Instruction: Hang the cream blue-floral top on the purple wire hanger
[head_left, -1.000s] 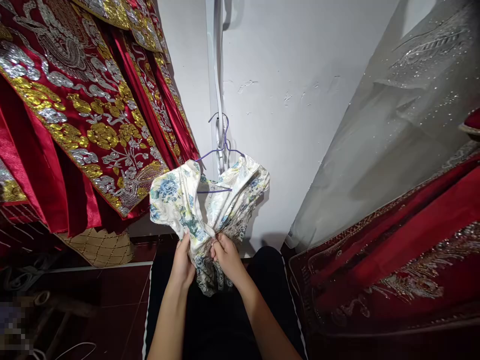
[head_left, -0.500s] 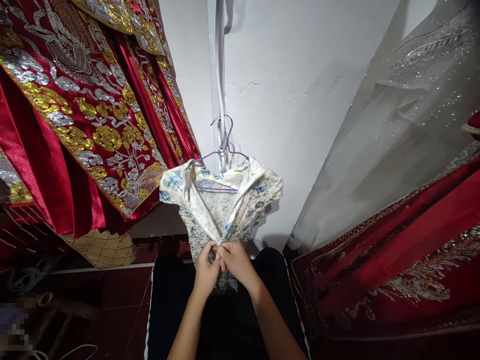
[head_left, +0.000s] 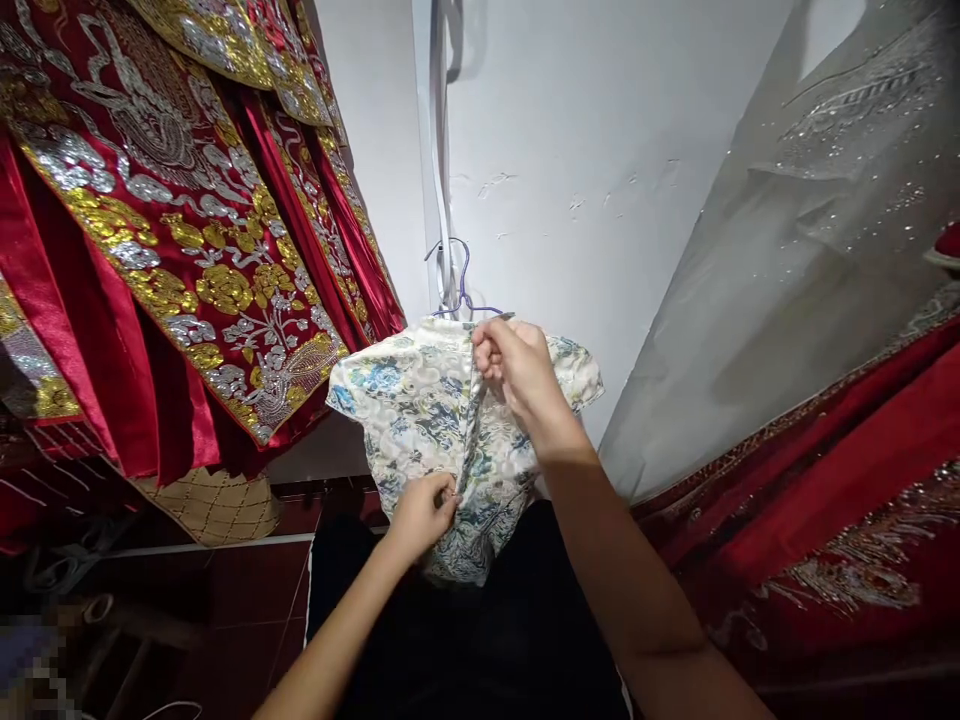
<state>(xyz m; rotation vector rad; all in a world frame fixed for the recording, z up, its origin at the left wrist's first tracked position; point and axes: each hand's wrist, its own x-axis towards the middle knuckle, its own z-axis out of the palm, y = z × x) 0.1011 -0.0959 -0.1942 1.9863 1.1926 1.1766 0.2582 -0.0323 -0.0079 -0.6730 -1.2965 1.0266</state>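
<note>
The floral top [head_left: 416, 410] is hanging on a purple hanger [head_left: 467, 264] before a white wall [head_left: 570, 110]. Low on the top, the left hand [head_left: 426, 515] is pinching its front seam [head_left: 468, 440] — up by its collar [head_left: 442, 328], the right hand [head_left: 517, 368] is curling its fingers, whether around cloth I cannot tell. Red embroidered clothing [head_left: 180, 215] is hanging left of the top, pale sheer fabric [head_left: 720, 300] right.

Illumination is uneven; the flat white wall [head_left: 585, 110] is bright, the dark red tiled floor [head_left: 244, 595] dim; gold-and-silver sequin embroidery [head_left: 225, 288] returns glints; the cream-and-blue floral fabric garment [head_left: 416, 425] is well lit and fairly sharp; the black fabric trousers [head_left: 457, 650] lose detail in shadow; pixelation masks the lower-left corner; wide-angle stretching affects the edges.
</note>
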